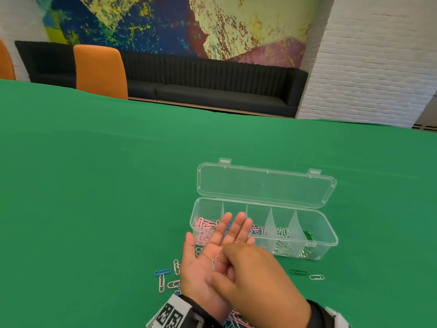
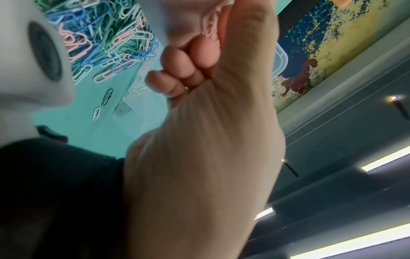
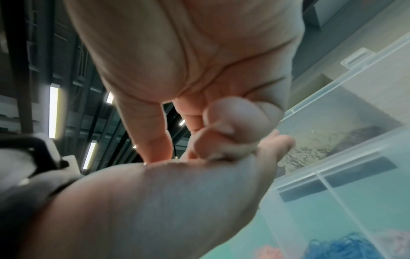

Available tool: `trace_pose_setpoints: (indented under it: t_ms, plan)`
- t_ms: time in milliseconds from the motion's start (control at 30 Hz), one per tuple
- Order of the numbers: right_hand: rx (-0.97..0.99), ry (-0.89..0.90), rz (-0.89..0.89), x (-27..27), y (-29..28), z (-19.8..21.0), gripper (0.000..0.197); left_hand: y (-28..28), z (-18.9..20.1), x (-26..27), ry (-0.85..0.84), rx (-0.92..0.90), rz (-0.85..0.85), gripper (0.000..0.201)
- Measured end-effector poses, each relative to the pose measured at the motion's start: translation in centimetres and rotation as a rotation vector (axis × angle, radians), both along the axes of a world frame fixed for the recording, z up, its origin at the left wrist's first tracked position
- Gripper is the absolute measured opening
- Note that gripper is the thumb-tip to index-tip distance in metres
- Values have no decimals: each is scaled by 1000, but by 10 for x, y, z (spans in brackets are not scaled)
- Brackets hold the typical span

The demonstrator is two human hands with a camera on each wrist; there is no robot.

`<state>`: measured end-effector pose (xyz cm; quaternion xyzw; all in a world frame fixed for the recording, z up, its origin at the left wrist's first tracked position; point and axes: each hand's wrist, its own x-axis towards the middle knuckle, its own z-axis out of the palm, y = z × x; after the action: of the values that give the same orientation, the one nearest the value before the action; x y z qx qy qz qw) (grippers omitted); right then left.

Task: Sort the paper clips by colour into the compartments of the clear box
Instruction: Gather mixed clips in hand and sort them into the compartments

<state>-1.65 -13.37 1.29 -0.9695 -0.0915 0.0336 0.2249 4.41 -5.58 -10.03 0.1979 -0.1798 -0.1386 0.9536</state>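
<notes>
A green-covered table (image 1: 94, 185) filled most of the head view. On it stood the clear box (image 1: 316, 240) with its lid (image 1: 264, 185) thrown back flat behind it, probably so every compartment stayed reachable from above. The compartments already held sorted clips: pink ones (image 1: 204, 224) at the left end, blue beside them partly hidden by the fingers, white ones (image 1: 283, 233) further right and green ones (image 1: 308, 235) at the right end.

The left hand (image 1: 212, 252) was raised just in front of the box, palm up, fingers straight and together. It seemed to serve as a small tray from which clips could be picked off. A clip or two lay on the palm, though their colour was hard to tell.

The right hand (image 1: 257, 278) lay over that palm with its fingers curled down onto it. Its wrist view showed the fingertips (image 3: 224, 129) bunched against the palm, apparently pinching at a clip, but whether anything was actually gripped could not be told.

Unsorted paper clips (image 1: 170, 278) lay scattered on the cloth near the left wrist, with a dense mixed pile (image 2: 106, 35) below the hands and two strays (image 1: 307, 274) near the box's right end.
</notes>
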Motion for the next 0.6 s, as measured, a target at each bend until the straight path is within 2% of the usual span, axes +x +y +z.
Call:
trace_pose_setpoints:
  t_ms: [100, 167, 233, 300, 400, 467, 533, 567, 600]
  plan:
    - [-14, -17, -10, 2, 0, -1, 6, 0, 1, 0, -6, -10, -6, 72]
    - [-57, -35, -13, 3, -1, -5, 22, 0, 4, 1, -39, -34, -29, 73]
    - [-87, -38, -22, 5, -2, -7, 29, 0, 5, 1, -50, -46, -57, 73]
    - [-54, -70, -30, 6, -3, -9, 23, 1, 6, 3, -42, -23, -50, 73]
    - [90, -96, -56, 7, -7, -11, 11, 5, 4, 8, 2, 47, 49, 71]
    - [192, -121, -87, 11, -14, -9, 10, 4, 10, 4, 102, 12, 13, 71]
    - [259, -155, -150, 17, -29, -5, 18, -3, 22, 0, 219, -125, -102, 79]
    - [283, -171, -198, 21, -40, -3, 19, -2, 26, -1, 342, -169, -144, 79]
    - [295, -190, -251, 24, -52, 0, 18, -5, 26, -2, 423, -194, -105, 76]
